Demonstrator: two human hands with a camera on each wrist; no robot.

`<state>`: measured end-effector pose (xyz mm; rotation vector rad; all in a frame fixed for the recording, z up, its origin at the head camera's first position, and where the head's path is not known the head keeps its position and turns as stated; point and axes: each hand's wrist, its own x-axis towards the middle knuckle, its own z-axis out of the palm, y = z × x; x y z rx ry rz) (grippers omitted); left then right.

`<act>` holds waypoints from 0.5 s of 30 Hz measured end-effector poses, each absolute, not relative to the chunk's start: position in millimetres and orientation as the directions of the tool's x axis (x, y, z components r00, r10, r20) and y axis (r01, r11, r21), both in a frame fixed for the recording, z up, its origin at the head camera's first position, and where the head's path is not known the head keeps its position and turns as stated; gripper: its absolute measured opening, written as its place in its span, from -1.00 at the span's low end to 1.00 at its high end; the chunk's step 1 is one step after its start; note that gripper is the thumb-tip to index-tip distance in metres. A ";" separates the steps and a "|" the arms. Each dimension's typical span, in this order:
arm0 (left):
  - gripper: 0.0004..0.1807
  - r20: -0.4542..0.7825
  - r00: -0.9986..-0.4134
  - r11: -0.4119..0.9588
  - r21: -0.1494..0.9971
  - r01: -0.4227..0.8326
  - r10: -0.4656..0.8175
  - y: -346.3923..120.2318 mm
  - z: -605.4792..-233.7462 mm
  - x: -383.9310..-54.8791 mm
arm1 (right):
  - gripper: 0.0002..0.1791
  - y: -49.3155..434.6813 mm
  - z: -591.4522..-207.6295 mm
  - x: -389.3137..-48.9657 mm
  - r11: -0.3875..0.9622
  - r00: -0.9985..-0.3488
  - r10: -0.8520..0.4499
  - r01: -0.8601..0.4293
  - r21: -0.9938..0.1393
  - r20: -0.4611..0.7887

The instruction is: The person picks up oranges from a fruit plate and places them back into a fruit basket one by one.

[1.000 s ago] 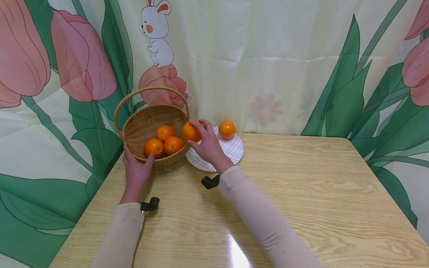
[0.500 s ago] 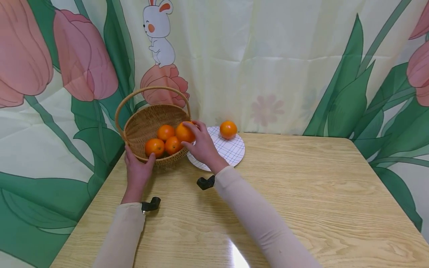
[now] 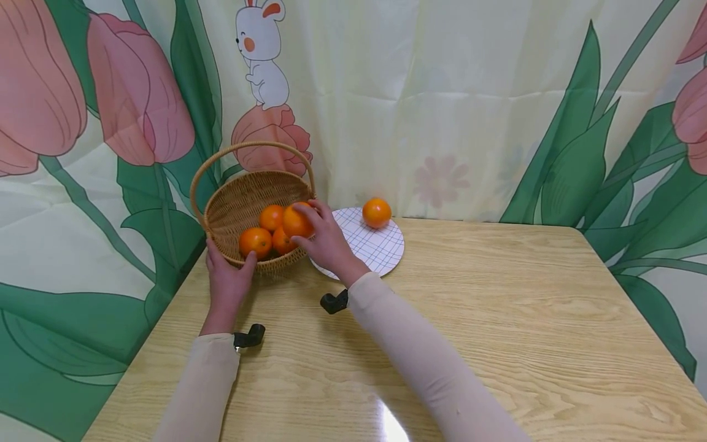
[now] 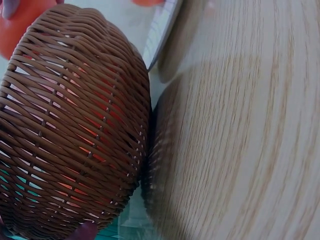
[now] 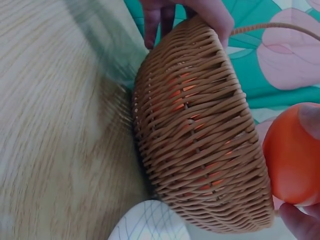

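Two hands at a wicker basket (image 3: 234,205), one gripping its rim, the other grasping an orange (image 3: 297,220).
We see the left hand (image 3: 228,283) hooked over the near-left edge, thumb on the rim and fingers outside the wall, probably so the light weave does not slide or tip on the table (image 3: 497,307). The right hand (image 3: 326,242) pinches its orange between thumb and fingers over the right rim, a hold that, we judge, leaves the fruit's inner side free; whether it touches the rim we cannot tell. Three oranges (image 3: 255,244) cluster inside the basket, and a single orange (image 3: 377,213) sits on the checked plate (image 3: 371,248) beside it.
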<state>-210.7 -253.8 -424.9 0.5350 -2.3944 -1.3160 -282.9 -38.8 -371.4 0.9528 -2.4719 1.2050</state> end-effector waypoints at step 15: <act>0.17 0.098 -0.872 0.493 0.852 -0.175 -0.480 -252.7 -422.4 -210.1 | -0.33 -46.9 -376.0 -285.9 0.456 -0.759 -0.493 -0.642 -0.616 0.426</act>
